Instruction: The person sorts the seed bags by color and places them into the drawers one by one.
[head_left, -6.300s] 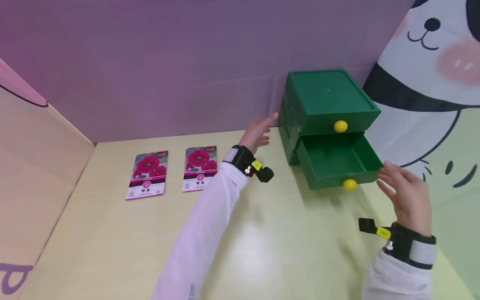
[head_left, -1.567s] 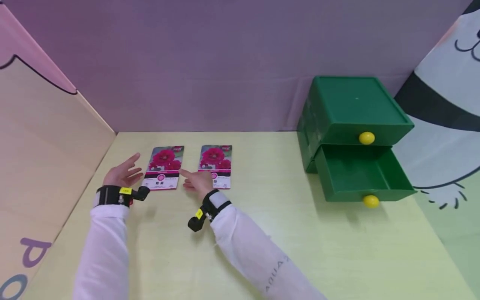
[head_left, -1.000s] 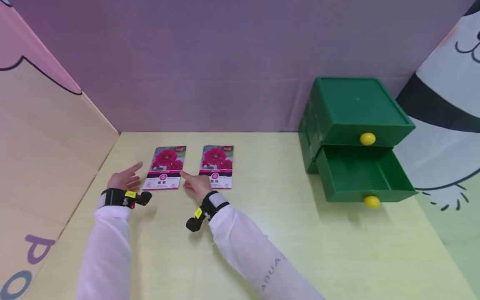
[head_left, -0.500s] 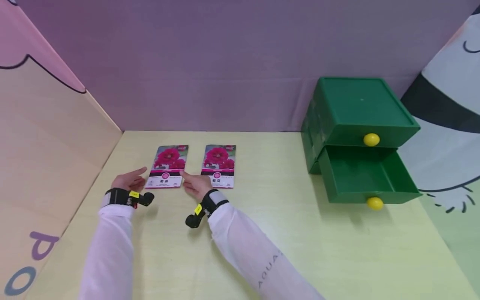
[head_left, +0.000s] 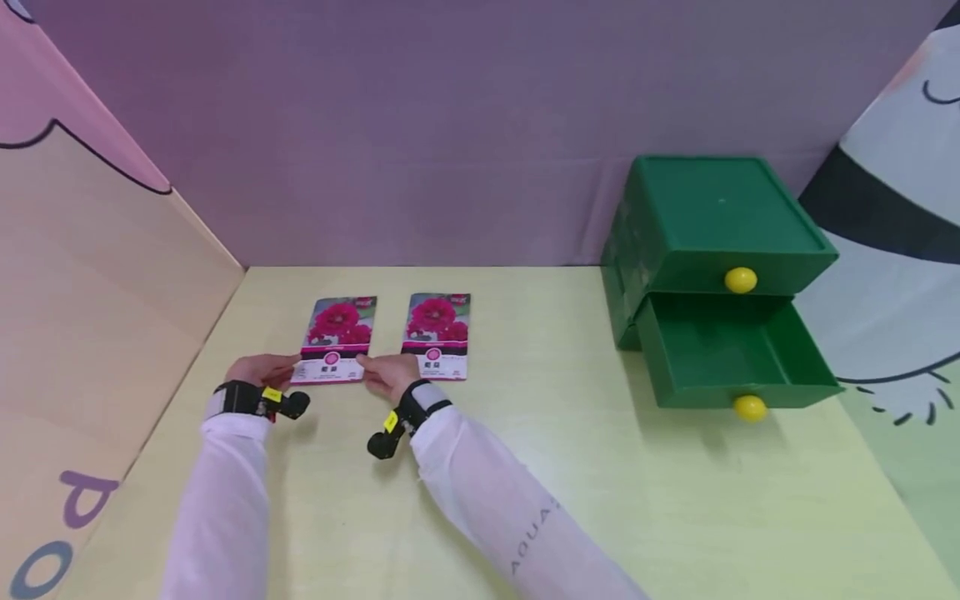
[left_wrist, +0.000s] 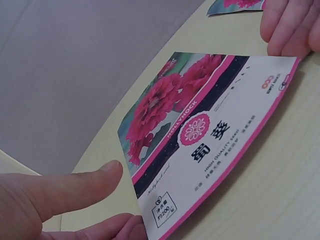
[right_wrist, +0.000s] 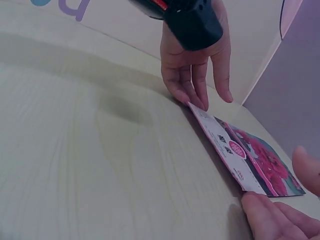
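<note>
Two pink flower seed packets lie side by side on the yellow table. Both hands are at the near edge of the left packet (head_left: 337, 340). My left hand (head_left: 258, 371) touches its near left corner with its fingertips (right_wrist: 192, 97); the thumb (left_wrist: 75, 187) hovers above without touching. My right hand (head_left: 390, 373) has its fingertips (left_wrist: 282, 35) at the near right corner, thumb apart. In the left wrist view the packet (left_wrist: 200, 135) has its near edge raised slightly off the table. The second packet (head_left: 437, 335) lies untouched just to the right.
A green two-drawer box (head_left: 712, 225) stands at the back right against the purple wall; its lower drawer (head_left: 731, 350) is pulled out with a yellow knob (head_left: 748, 407) in front. A wooden side panel (head_left: 97, 292) borders the table on the left.
Both hands have moved in from beside the left packet to its near corners, and their fingertips now touch it. The drawer box has not moved.
</note>
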